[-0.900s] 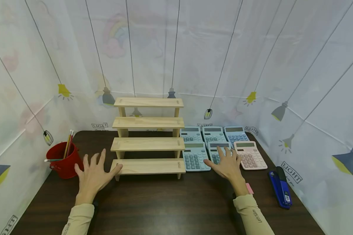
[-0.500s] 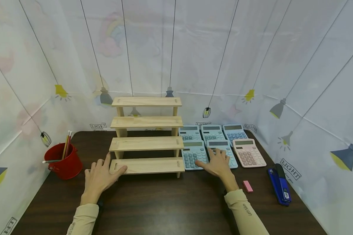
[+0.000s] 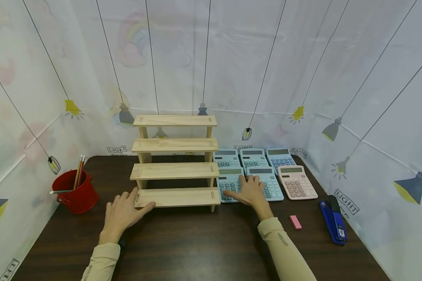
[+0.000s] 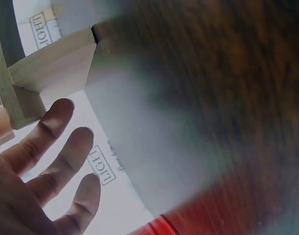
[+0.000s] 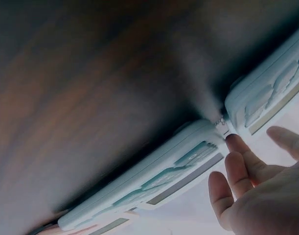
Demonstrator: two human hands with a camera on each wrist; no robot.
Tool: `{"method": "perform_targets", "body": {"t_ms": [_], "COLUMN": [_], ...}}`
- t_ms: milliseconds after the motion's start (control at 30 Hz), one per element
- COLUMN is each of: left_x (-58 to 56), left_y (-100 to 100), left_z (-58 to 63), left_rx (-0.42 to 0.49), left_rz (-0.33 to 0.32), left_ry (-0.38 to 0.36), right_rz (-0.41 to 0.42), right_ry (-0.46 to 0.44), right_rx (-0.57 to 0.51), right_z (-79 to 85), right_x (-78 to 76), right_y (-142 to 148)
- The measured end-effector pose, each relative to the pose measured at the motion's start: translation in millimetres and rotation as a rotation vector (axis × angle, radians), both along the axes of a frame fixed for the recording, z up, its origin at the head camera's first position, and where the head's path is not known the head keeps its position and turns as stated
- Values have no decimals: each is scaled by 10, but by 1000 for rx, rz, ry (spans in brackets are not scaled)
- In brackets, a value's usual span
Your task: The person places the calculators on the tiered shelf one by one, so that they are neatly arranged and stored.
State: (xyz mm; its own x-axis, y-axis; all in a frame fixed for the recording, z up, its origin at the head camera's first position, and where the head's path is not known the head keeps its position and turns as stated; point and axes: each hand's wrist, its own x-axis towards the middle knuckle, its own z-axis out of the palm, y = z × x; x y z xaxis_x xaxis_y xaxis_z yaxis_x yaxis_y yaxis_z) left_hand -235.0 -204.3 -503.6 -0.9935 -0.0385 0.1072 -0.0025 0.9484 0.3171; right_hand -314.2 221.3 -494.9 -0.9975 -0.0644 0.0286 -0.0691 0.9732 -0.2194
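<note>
My left hand (image 3: 121, 214) is at the left end of the lowest step of a four-tier wooden stand (image 3: 177, 198), its thumb stretched along the front. In the left wrist view, the spread fingers (image 4: 76, 147) lie beside the wooden leg (image 4: 58, 68), curled round nothing. Over the front row of light-blue calculators hovers my right hand (image 3: 249, 193), between the left calculator (image 3: 228, 177) and the middle calculator (image 3: 272, 183). Seen from the right wrist, its fingers (image 5: 240, 169) hold nothing, a fingertip right at the gap between two calculators.
Behind stand three more blue calculators (image 3: 253, 156), with a pink calculator (image 3: 299, 183) at the front right. A pink eraser (image 3: 295, 222) and a blue stapler (image 3: 334, 222) lie on the dark table (image 3: 197, 249). At left stands a red bucket (image 3: 79, 197) with pencils (image 3: 79, 171).
My right hand has moved left across the calculators, uncovering the eraser. My left hand has shifted right and down to the end of the lowest step. The stand stays put.
</note>
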Motion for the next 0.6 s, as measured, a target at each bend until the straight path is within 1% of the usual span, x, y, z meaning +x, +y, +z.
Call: {"method": "perform_targets", "body": {"t_ms": [200,367,600], "left_x": [-1,4,5], "left_y": [-5,-6,-14], "left_z": [-18,-9,-32], "left_rx": [5,18,36], "left_rz": [-7,-6,-4], "left_ry": [10,5,-7], "right_rz": [3,4,-10], "right_ry": [-67,-107,-163], "right_rx": [7,-1,-2], "right_z": [4,-9,-23], "right_x": [-48,-83,-117], "right_y": [-60,-106,-156]}}
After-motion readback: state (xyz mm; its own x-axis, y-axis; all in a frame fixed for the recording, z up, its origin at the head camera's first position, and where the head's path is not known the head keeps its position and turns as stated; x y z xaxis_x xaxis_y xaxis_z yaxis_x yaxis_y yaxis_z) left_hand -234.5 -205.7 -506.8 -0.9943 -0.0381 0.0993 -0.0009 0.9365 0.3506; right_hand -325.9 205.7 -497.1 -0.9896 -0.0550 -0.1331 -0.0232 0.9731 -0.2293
